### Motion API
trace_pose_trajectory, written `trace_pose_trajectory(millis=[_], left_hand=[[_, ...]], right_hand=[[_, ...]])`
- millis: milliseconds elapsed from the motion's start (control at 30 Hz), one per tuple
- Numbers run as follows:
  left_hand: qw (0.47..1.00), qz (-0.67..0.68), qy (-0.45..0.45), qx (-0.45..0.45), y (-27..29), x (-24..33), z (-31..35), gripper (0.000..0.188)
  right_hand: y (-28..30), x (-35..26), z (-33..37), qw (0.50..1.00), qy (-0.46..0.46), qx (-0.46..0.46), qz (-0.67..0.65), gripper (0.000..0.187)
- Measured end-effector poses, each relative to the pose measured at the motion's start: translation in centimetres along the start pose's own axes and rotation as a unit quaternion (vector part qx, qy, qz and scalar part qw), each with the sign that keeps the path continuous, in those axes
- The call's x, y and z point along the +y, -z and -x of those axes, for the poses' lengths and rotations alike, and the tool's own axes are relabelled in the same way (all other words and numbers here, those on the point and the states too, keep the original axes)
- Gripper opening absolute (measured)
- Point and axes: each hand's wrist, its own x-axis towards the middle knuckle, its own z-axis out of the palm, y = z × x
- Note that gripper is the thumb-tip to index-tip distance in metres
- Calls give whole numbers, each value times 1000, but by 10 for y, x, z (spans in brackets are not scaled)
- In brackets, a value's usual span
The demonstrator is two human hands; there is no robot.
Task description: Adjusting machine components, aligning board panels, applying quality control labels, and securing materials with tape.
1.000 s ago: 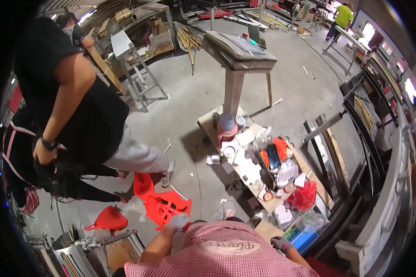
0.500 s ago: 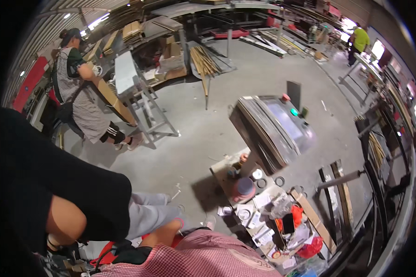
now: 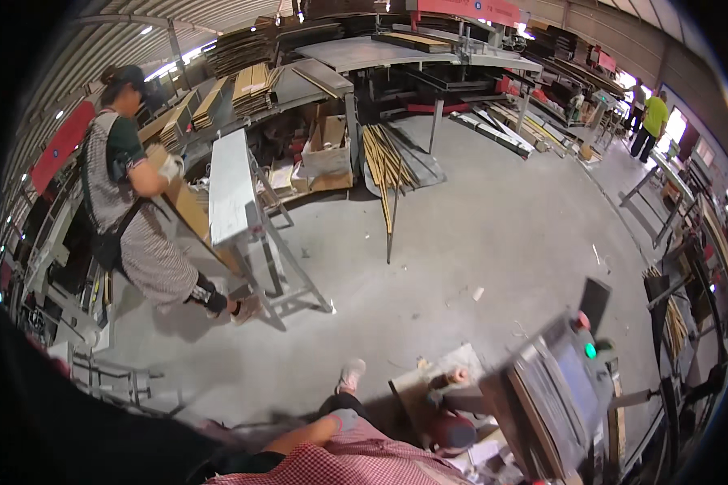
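My left forearm [image 3: 303,436] comes out of a dark sleeve at the lower edge, in front of my red checked apron [image 3: 340,467]. A pinkish edge and a grey patch, perhaps a glove, show at its wrist. The fingers of my left hand are hidden, so whether it holds anything does not show. My right hand is out of sight. Nearest my arm is a small cluttered table [image 3: 403,396], bearing a dark-topped round container [image 3: 455,435] and papers. A control panel [image 3: 554,388] with a screen, a red knob and a green light stands over it.
At left, a co-worker [image 3: 125,186] grips a long tan board [image 3: 188,206] beside a white-topped trestle [image 3: 233,186]. Thin strips [image 3: 390,162] lean into the walkway from a loaded workbench [image 3: 356,55]. A person in yellow-green [image 3: 653,117] stands far right. A foot [image 3: 351,377] shows ahead.
My view has lifted and shifted, so the control panel and table sit lower in it. The person in black close on my left has mostly left view. The co-worker still holds the board.
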Motion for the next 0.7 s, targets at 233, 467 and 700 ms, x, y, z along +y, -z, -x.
trace_pose_trajectory(millis=[233, 467, 700], left_hand=[[929, 83, -220, 286, 170, -34, 30, 33], [941, 28, -152, 301, 288, -46, 8, 39], [959, -117, -231, 120, 397, 41, -22, 44]], right_hand=[[-119, -228, -73, 963, 243, -28, 110, 26], [-161, -382, -111, 979, 153, -47, -127, 21], [-155, -407, -241, 997, 61, -36, 42, 22]])
